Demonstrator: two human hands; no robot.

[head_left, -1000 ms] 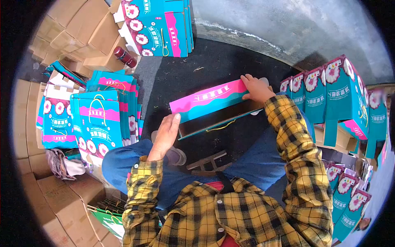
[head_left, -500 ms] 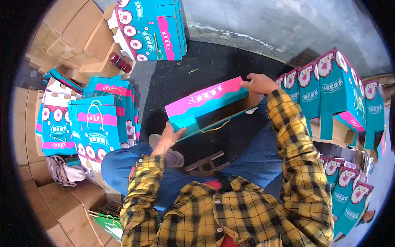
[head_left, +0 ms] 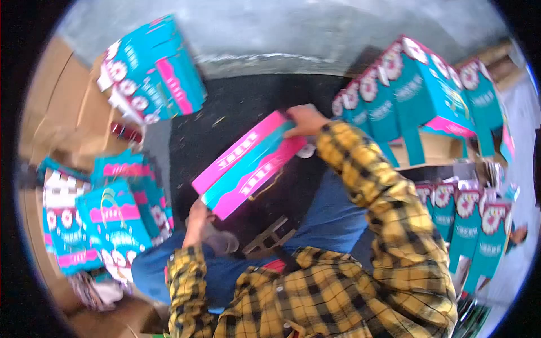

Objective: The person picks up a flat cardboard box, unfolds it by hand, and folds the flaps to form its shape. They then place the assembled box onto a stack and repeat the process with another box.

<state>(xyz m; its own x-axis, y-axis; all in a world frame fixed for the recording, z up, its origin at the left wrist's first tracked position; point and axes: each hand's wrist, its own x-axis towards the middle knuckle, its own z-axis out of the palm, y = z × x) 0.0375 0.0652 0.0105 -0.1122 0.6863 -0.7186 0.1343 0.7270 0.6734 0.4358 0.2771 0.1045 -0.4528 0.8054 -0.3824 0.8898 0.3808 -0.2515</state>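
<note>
A long pink-and-teal gift box made of cardboard lies slantwise between my two hands, above the dark floor. My left hand grips its near-left end, with the fingers partly hidden under the corner. At the far-right end my right hand holds the box, thumb and fingers curled round the edge. The upper side shows a teal band between two pink panels with white lettering. A yellow cord handle hangs along the edge nearer to me.
Flat teal cartons are stacked at the left, and another stack leans near the wall. Partly formed boxes stand in a row at the right, with more boxes below. Brown cartons line the left side.
The dark opening of the box is now covered by a teal-and-pink panel. The box is tilted more steeply, its left end lower in view. The whole view has turned.
</note>
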